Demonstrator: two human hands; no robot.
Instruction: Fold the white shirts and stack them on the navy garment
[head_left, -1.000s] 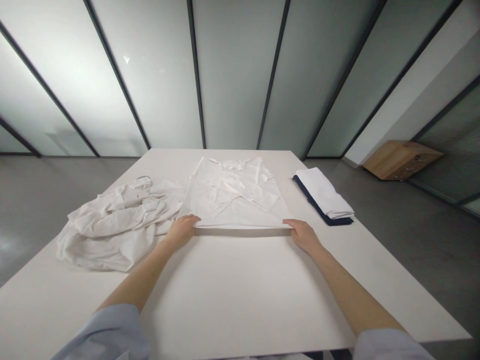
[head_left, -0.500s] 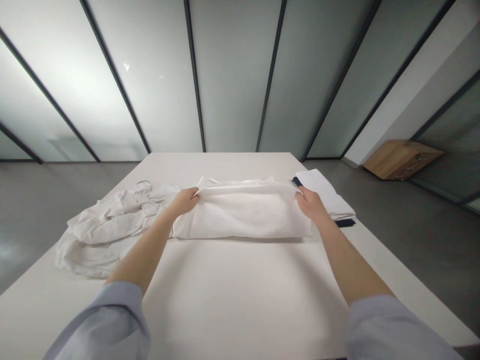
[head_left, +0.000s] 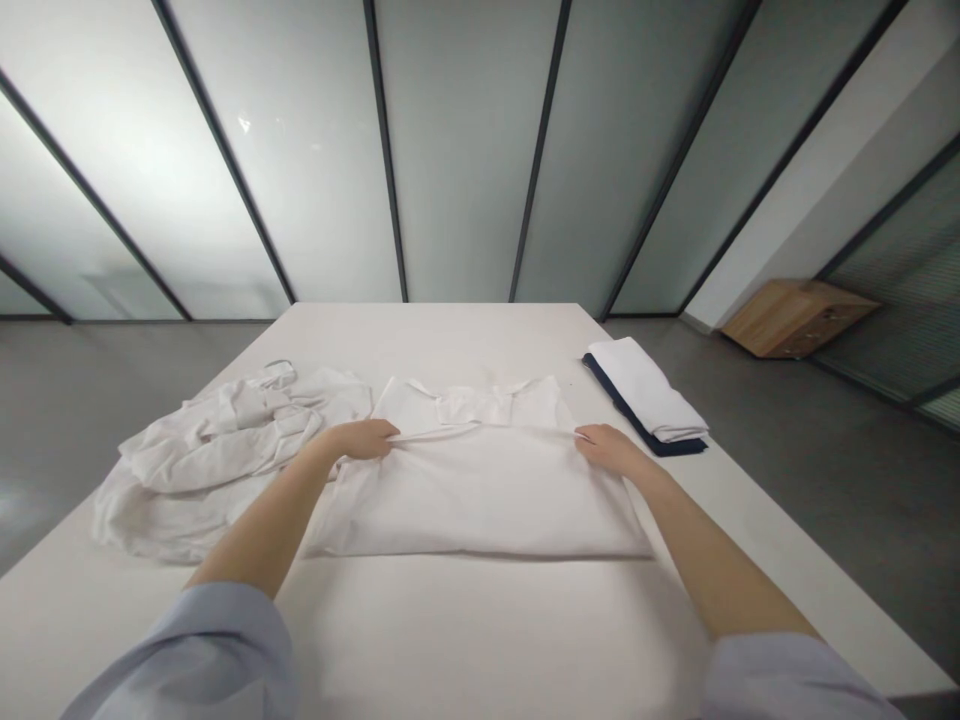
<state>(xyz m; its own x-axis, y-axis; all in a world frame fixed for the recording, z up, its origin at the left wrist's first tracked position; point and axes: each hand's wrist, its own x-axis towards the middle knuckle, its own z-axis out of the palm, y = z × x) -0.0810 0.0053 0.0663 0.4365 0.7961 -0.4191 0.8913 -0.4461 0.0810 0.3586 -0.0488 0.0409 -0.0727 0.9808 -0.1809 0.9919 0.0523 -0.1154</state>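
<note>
Big white cloth (head_left: 487, 495) has slid nearer since the last pic, & its held edge came down lower. L hand (head_left: 364, 438) pinches one end of that edge tight; R hand (head_left: 604, 448) pinches the other end, same way. Cloth is mid-table, doubled over, w/ its far part peeking out past the edge. Can't tell if the edge touches the layer under it. Crumpled white heap (head_left: 225, 430) sits on the L side of the table (head_left: 480, 640). Folded white stack (head_left: 645, 390) lies on dark blue cloth (head_left: 679, 448), R side.
</note>
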